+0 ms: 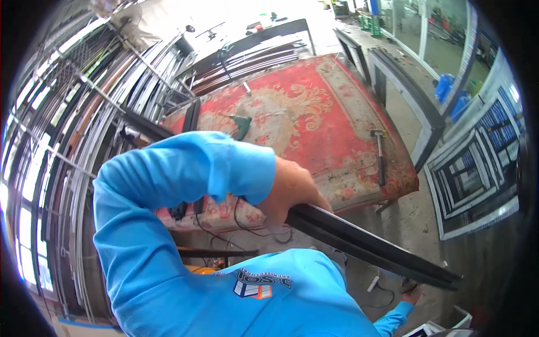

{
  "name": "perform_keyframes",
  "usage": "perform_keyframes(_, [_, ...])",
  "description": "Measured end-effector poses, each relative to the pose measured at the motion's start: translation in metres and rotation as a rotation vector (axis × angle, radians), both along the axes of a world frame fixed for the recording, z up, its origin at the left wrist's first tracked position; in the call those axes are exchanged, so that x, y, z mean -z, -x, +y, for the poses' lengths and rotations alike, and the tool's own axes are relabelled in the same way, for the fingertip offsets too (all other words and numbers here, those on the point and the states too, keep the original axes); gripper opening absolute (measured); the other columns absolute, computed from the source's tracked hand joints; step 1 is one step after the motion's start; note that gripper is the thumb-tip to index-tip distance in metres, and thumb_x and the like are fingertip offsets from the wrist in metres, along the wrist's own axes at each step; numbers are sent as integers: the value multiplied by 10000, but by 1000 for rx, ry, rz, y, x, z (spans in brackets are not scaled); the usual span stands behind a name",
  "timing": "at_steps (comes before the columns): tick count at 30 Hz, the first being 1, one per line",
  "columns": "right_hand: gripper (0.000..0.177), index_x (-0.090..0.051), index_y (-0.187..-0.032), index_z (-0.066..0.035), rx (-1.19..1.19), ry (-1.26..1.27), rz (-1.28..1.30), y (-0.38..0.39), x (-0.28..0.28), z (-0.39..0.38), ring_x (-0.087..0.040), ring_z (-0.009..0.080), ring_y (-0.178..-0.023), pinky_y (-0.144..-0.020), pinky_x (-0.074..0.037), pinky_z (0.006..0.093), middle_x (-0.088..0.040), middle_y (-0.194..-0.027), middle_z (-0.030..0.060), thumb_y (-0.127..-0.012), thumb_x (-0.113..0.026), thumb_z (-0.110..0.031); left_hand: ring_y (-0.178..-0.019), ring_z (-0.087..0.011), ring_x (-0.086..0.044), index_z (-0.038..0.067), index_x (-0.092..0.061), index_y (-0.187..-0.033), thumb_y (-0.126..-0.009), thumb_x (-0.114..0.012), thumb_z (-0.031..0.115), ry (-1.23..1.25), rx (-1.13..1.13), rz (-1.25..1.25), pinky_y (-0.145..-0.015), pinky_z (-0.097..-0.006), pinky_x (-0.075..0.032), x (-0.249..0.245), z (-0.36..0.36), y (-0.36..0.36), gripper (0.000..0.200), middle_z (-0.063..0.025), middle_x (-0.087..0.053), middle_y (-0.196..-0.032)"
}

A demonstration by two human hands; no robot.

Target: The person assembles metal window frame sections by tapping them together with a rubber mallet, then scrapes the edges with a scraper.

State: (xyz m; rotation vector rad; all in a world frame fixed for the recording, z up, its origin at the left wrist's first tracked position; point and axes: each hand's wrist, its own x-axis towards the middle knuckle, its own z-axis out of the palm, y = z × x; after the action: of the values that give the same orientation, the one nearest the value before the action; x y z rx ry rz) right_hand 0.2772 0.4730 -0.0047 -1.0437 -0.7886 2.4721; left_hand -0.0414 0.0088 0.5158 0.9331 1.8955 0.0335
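1. Bar (370, 242), long and dark, slants off to the right beyond the near edge of the worktop (348, 160); the left hand (293, 186) has its grip closed around the upper end.
2. Right hand (413, 294) sits just below the bar near its other end; whether that grip bears weight or merely touches, I cannot tell.
3. For a steady hold, both hands should share the load, I judge, set well apart along the length, with the left wrist firm so the bar does not roll.
4. Its far end deserves watching: swung round, it could clip the worktop's near right corner, the hammer (380, 160) by the right edge, or the frame (412, 91) standing beyond that edge.
5. A white block (373, 283) on the floor (401, 224) calls for careful footing.
6. Hidden: the left fingertips, and the bar's end inside that hand. Contact between this end and the worktop's near edge is unclear.
7. Towards the worktop's middle, the drill (242, 128) shows plainly; small bits (276, 113) beside it defy naming.
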Motion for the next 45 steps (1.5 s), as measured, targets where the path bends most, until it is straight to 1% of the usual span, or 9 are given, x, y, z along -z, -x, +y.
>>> perform_keyframes(9, [506,-669,-1199,-139,-151,286,-282,-152,185,-49,-682,317,-956,-707,-573,537,-696,-1152,119,-932,-531,-546,-1006,-338,-668,276,-572,-1363,-589,-768,48,-87,678,263,-879,-458,-508,79,56,75,830,-83,-721,-1038])
perform_keyframes(16, [340,-700,-1049,11,-300,188,-313,-83,26,-174,-686,200,-825,-742,-564,317,-724,-939,103,-1001,-534,-282,-1158,-330,-610,259,-546,-1403,-703,-729,-9,-191,866,479,-953,-442,-496,132,65,166,772,-73,-668,-1230])
perform_keyframes(18, [352,-696,-1063,24,-351,-374,-385,-84,84,-177,-645,150,-868,-784,-531,297,-704,-971,78,-1007,-523,-277,-1175,-315,-603,270,-555,-1395,-703,-731,-13,-183,824,540,-973,-445,-483,155,62,204,768,-66,-661,-1250])
perform_keyframes(23, [329,-682,-1120,6,-320,-80,-350,17,-12,-216,-632,196,-982,-913,-480,334,-686,-1075,73,-960,-608,-272,-1224,-271,-584,263,-645,-1282,-698,-757,57,-226,402,1058,-1063,-494,-407,164,27,279,629,-21,-650,-1297])
perform_keyframes(27, [276,-653,-1105,-4,-253,99,-159,127,-35,-231,-685,244,-924,-804,-552,361,-698,-1037,104,-950,-628,-230,-1192,-346,-583,114,-550,-1368,-879,-696,311,-1109,-879,1080,-964,-561,-469,252,-12,289,547,-204,-571,-1331])
perform_keyframes(29, [277,-650,-1092,10,-278,67,-280,190,-65,-244,-696,242,-899,-774,-570,373,-696,-1049,107,-952,-637,-230,-1214,-342,-562,69,-409,-1468,-944,-614,485,-898,-1231,43,-986,-510,-469,270,-23,231,700,-228,-528,-1354])
perform_keyframes(33, [273,-632,-1090,46,-245,-142,-262,280,-39,-272,-696,269,-914,-735,-590,410,-678,-1080,143,-939,-646,-181,-1418,-350,-366,-38,-205,-1542,-943,-570,588,-960,-1313,-205,-1127,-408,-360,258,-45,86,940,-253,-414,-1485])
perform_keyframes(37, [228,-566,-1079,-11,-372,-76,-93,318,-50,-301,-661,284,-878,-721,-626,455,-619,-1038,122,-924,-664,-146,-962,-230,-660,-69,-443,-1275,-716,-858,93,-970,-1547,18,-830,-378,-573,319,-92,86,715,-188,-643,-1130])
perform_keyframes(45, [431,-453,-1269,-9,-617,-28,-312,279,-94,-298,-673,309,-989,-748,-600,426,-592,-1109,134,-948,-661,-208,-1070,-251,-657,-84,-491,-1350,-691,-881,172,-830,-1745,12,-951,-353,-517,437,-189,36,807,-186,-667,-1182])
